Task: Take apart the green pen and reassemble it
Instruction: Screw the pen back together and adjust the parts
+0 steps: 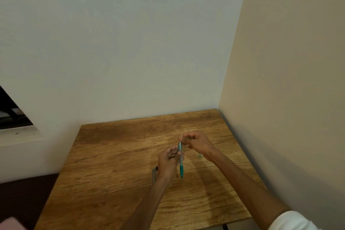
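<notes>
The green pen [181, 166] stands nearly upright above the wooden table [115, 158], its green grip end pointing down toward me. My left hand [168, 162] grips the pen's clear barrel around the middle. My right hand [196, 141] pinches the pen's top end with its fingertips. A small green part [200, 155] lies on the table just under my right wrist; its shape is too blurred to tell.
A grey pen [154, 174] with a dark end lies on the table left of my left wrist. Walls close the table at the back and on the right. A dark window opening [11, 112] sits at the left.
</notes>
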